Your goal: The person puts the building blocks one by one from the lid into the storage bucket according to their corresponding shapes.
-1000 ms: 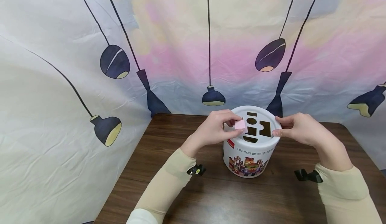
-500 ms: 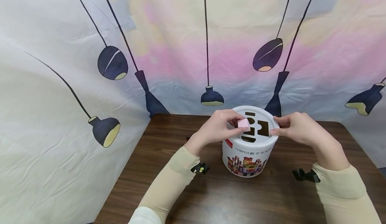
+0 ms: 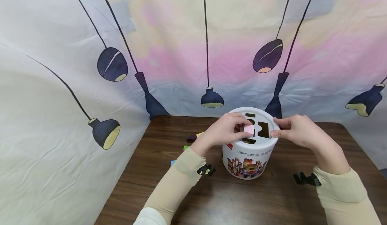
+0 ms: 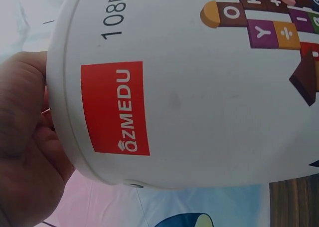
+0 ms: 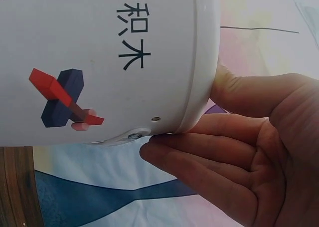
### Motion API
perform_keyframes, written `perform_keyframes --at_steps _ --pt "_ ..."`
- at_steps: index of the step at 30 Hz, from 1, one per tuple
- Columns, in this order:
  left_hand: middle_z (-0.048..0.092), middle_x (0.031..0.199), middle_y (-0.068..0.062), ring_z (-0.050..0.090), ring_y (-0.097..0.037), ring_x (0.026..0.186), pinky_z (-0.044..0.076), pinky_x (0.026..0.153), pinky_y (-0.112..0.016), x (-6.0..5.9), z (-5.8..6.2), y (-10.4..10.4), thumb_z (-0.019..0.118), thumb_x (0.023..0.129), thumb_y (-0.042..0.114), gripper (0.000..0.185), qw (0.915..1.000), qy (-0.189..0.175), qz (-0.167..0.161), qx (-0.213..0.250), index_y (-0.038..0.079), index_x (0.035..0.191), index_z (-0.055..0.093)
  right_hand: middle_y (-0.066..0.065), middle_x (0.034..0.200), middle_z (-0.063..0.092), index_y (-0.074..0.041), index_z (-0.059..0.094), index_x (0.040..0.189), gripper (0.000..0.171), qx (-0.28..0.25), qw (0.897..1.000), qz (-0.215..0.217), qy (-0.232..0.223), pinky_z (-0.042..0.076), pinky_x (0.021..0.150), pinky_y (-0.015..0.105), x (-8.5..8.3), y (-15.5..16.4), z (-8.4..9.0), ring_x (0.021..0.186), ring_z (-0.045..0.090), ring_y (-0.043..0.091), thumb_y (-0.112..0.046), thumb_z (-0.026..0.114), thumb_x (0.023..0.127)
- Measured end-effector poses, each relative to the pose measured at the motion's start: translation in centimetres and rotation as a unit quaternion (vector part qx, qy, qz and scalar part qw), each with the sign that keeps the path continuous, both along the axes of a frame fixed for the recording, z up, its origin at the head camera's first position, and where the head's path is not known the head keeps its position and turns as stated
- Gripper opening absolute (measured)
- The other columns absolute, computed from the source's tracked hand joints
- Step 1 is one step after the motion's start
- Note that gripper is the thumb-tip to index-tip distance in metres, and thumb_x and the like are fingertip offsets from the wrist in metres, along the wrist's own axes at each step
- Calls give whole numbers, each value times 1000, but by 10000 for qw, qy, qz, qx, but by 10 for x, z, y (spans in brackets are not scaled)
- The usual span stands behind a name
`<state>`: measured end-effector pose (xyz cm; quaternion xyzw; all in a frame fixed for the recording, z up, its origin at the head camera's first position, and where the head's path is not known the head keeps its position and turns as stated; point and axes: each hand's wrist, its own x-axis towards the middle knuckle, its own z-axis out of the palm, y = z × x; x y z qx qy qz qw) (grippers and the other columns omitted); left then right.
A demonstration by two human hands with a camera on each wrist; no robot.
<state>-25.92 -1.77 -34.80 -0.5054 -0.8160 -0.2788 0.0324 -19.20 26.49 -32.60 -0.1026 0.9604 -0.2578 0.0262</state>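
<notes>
Pinching the small pink square block (image 3: pixel 249 129) over the white cylindrical tub's slotted lid (image 3: pixel 260 114), the left hand (image 3: pixel 225 130) risks jamming it askew, while the right hand (image 3: pixel 294 130) clasps the 3 o'clock rim.

A small pink block (image 3: pixel 249 129) is held tilted over the dark cut-out holes in the lid of a white round tub (image 3: pixel 246 157), which stands upright on the table, right of frame centre.
</notes>
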Motion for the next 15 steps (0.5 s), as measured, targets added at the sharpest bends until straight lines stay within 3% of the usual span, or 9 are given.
perform_keyframes --at_steps 15 --pt "70 129 -5 68 -8 99 52 84 -14 2 -3 -4 79 101 23 39 9997 -190 124 -2 6 136 73 29 125 71 6 56 149 82 -128 9999 -51 15 58 89 64 0 1 -3 122 64 53 -51 80 95"
